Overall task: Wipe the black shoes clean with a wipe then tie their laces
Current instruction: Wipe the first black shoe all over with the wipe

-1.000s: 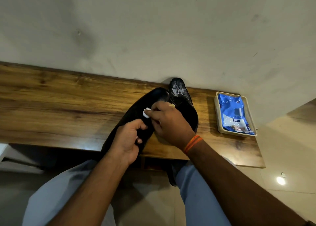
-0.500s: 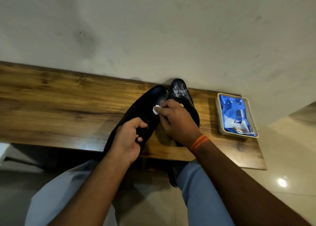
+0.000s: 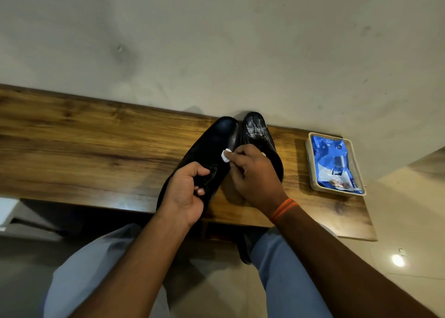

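On the counter [image 3: 96, 149], the left hand [image 3: 185, 192] is gripping the near-left black shoe [image 3: 212, 149] at its laced throat, a stiff, glossy, likely slippery upper. The right hand [image 3: 255, 173] is pinching a soft wipe [image 3: 225, 155] against its side. The second shoe [image 3: 258, 134] is lying just right.

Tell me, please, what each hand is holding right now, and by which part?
The left hand grips the left black shoe around its laced middle. The right hand pinches a small white wipe at the fingertips, against that shoe's side.
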